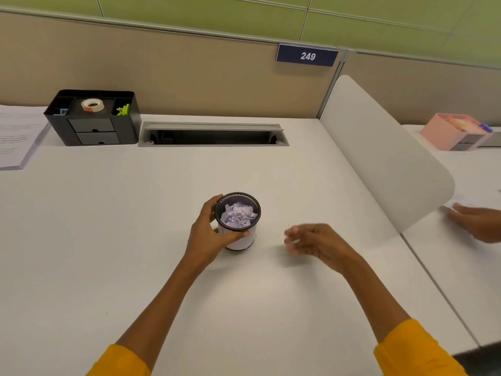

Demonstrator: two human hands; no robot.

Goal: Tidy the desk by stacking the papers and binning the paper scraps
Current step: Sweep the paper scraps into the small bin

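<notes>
Your left hand [210, 234] is wrapping its fingers and thumb around the small mesh bin [238, 221], which is standing upright near the middle of the counter [135, 226] with the paper scraps [238, 213] piled inside. Your right hand [311, 240] is hovering just beside it, fingers loosely spread and blurred, apparently holding nothing. The bin is likely feeling very light and tippy, and the scraps flimsy, so you are best gripping low on its wall. The stacked papers [16, 134] are lying at the far left.
</notes>
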